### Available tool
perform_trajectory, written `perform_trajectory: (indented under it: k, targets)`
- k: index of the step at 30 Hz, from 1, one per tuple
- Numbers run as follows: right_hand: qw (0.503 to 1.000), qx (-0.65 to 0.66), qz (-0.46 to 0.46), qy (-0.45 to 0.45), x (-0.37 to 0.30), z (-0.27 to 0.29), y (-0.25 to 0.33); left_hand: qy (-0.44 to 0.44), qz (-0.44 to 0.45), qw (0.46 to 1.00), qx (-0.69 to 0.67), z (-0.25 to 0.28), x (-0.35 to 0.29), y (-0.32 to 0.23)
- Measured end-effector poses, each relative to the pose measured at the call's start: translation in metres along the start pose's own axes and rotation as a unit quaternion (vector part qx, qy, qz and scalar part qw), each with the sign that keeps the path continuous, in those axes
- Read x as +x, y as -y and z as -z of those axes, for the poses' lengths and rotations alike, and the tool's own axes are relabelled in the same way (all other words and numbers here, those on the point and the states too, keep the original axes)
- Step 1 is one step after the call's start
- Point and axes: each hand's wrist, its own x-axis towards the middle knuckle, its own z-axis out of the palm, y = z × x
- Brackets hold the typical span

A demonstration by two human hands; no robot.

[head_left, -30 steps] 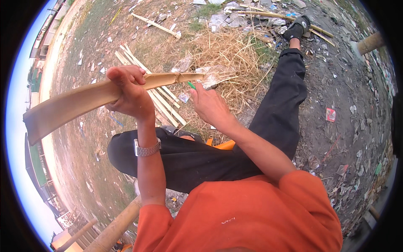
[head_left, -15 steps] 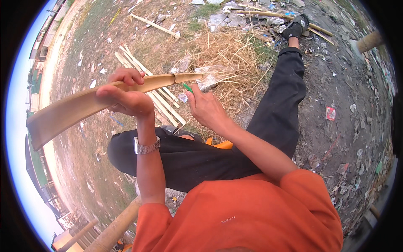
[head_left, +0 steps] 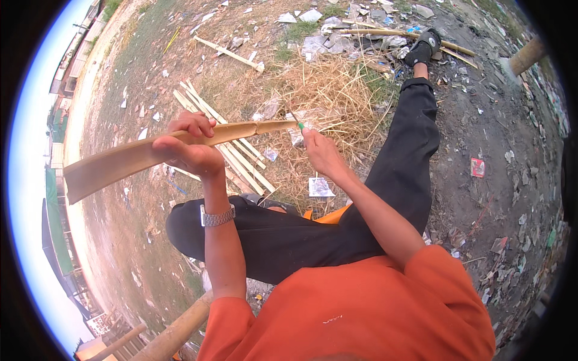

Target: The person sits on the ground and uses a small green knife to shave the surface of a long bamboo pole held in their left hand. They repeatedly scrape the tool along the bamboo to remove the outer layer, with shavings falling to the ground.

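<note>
My left hand (head_left: 195,150) is closed around a long split bamboo strip (head_left: 111,166), the thumb on the near side and the fingers at the far edge. The strip slants from its broad end at the left to a narrow tip, with a node (head_left: 256,127) partway along. In my right hand (head_left: 325,154) is a small knife (head_left: 301,126) with a green handle. Most of the handle is hidden by my fingers. Its thin blade points up and left, right by the strip's narrow tip; whether it touches cannot be told.
Several pale bamboo slats (head_left: 232,157) lie on the ground beyond the strip. Dry straw (head_left: 328,90) is heaped past the knife. My outstretched leg (head_left: 404,144) lies to the right. A bamboo pole (head_left: 174,331) stands at lower left; a post (head_left: 528,57) rises at upper right.
My right hand has slid the knife rightward, from beside the strip to its narrow tip. The strip's broad end has shifted a little to the right. A white printed packet now shows below my right hand.
</note>
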Motion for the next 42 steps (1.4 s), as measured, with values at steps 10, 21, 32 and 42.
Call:
perform_trajectory:
  k: [10, 21, 32, 42]
  targets:
    - [0.995, 0.018, 0.096, 0.035, -0.005, -0.016, 0.052, 0.076, -0.045, 0.994, -0.063, 0.003, 0.006, 0.01]
    - [0.999, -0.03, -0.012, -0.03, -0.008, -0.019, -0.015, 0.103, -0.025, 0.992, -0.07, -0.005, 0.003, 0.004]
    - [0.999, 0.017, 0.014, 0.045, 0.002, -0.023, 0.034, 0.117, 0.048, 0.979, -0.161, 0.021, 0.004, 0.012]
    - [0.997, -0.01, -0.002, 0.074, 0.013, -0.02, 0.032, 0.104, 0.065, 0.971, -0.205, 0.026, 0.009, 0.015]
